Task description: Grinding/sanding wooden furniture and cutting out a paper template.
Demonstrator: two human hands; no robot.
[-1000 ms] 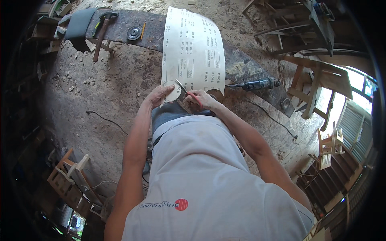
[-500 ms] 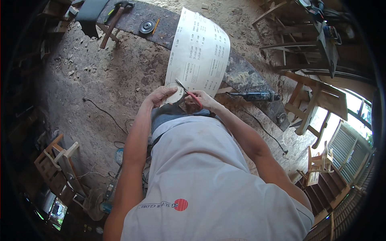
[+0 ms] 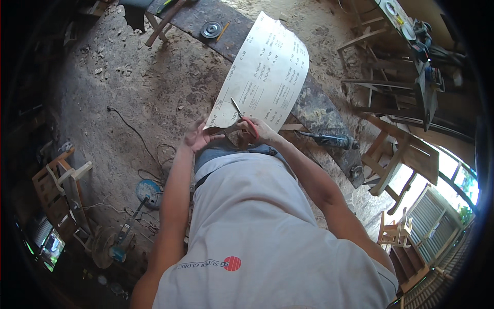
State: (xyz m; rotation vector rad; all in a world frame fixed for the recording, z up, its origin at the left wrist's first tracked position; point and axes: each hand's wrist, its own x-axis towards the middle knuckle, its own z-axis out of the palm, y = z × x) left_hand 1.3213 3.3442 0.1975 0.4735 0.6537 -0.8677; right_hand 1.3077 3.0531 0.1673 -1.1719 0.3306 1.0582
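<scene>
A large curled sheet of sandpaper (image 3: 270, 67), printed backing up, slopes from the bench toward my waist. My right hand (image 3: 263, 133) grips red-handled scissors (image 3: 251, 129), and their blades lie over the sheet's near end, close to a curved cut edge. At the sheet's near left corner is my left hand (image 3: 195, 135), its fingers spread and not pinching the paper. Whether a fingertip touches the edge from behind is hard to see.
The dark bench (image 3: 319, 105) carries a round metal disc (image 3: 211, 29), a pencil (image 3: 223, 32), a hammer (image 3: 163, 24) and a corded angle grinder (image 3: 332, 140). A black cord (image 3: 136, 133) trails over the dusty floor. Wooden chair frames (image 3: 404, 134) stand at right; another chair (image 3: 62, 177) lies left.
My left hand has let go of the sheet's near corner and opened, moving slightly down and left. The scissors stay in my right hand. The whole view has shifted and turned a little.
</scene>
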